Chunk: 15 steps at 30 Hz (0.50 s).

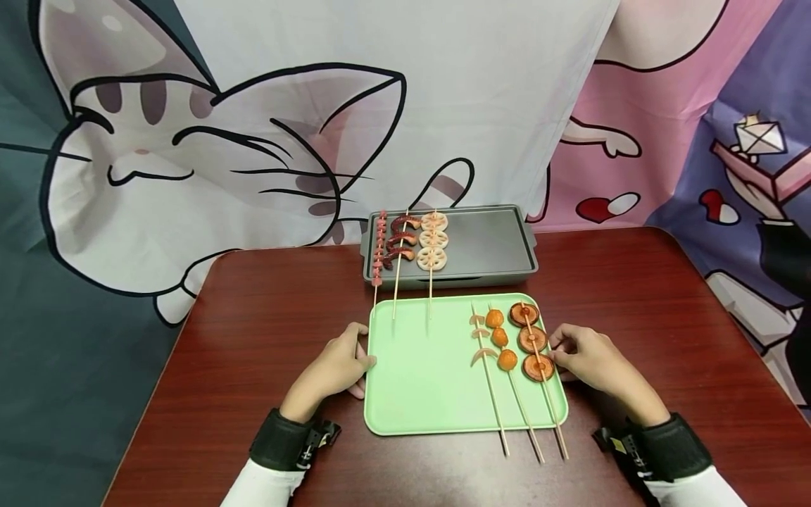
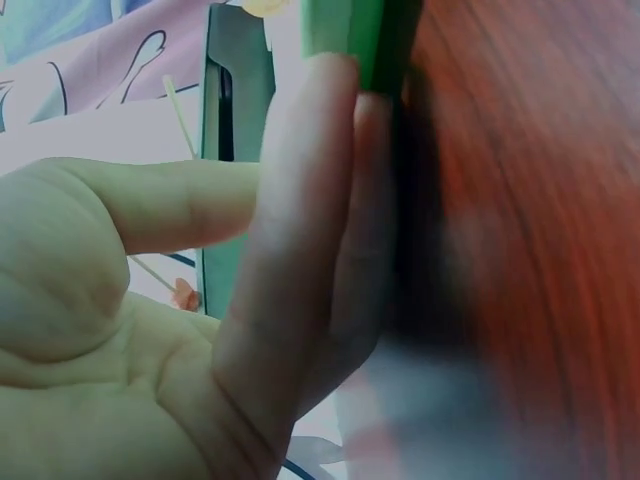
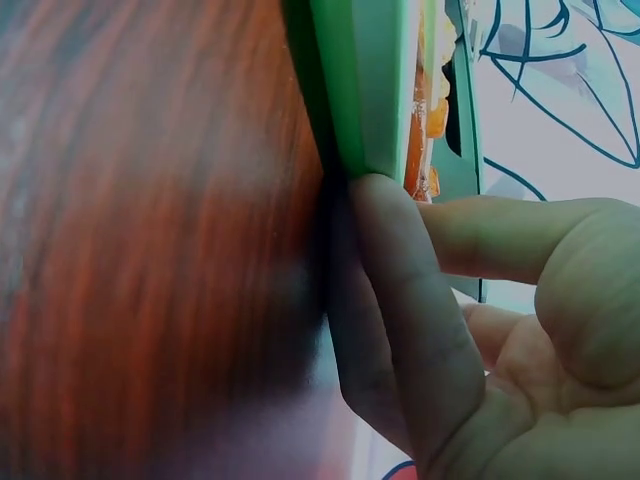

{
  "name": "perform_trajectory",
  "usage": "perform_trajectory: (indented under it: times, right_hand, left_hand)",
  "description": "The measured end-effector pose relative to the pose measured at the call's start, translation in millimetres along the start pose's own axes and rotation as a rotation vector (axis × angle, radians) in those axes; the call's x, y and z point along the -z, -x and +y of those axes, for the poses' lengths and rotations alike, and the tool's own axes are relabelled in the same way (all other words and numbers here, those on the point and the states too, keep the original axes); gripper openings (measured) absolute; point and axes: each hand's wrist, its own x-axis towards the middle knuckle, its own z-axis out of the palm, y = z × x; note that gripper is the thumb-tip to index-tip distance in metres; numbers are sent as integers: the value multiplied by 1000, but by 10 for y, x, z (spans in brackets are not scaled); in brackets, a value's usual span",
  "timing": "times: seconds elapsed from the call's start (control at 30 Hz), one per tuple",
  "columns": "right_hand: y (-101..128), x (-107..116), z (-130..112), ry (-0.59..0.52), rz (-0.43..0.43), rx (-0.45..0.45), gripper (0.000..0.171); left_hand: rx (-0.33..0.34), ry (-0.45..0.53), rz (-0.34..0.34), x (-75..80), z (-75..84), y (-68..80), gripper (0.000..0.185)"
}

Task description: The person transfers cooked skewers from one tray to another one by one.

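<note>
A light green tray lies on the dark red table. On its right part are three skewers: brown mushroom caps, orange balls and pale slices. My left hand rests at the tray's left edge. Its straight fingers lie flat against the rim, with the thumb held apart. At the right edge my right hand sits beside the mushroom skewer. Its fingers lie along the rim, and the thumb reaches out above the tray.
A grey grill pan stands just behind the tray. It holds a lotus-root skewer, a shrimp skewer and a red sausage skewer on its left side. A cartoon-cat cloth hangs behind the table.
</note>
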Motion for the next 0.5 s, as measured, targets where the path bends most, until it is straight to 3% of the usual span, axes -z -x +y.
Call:
perform_trajectory:
  times: [0.27,0.5]
  right_hand:
    - [19,7,13,-28,-17,23,6]
    - [-14,11,30,-41,-16,35,7]
  left_hand:
    - [5,-11,13,119,89,73,60]
    - [-70,-162,71,350,251,83,66]
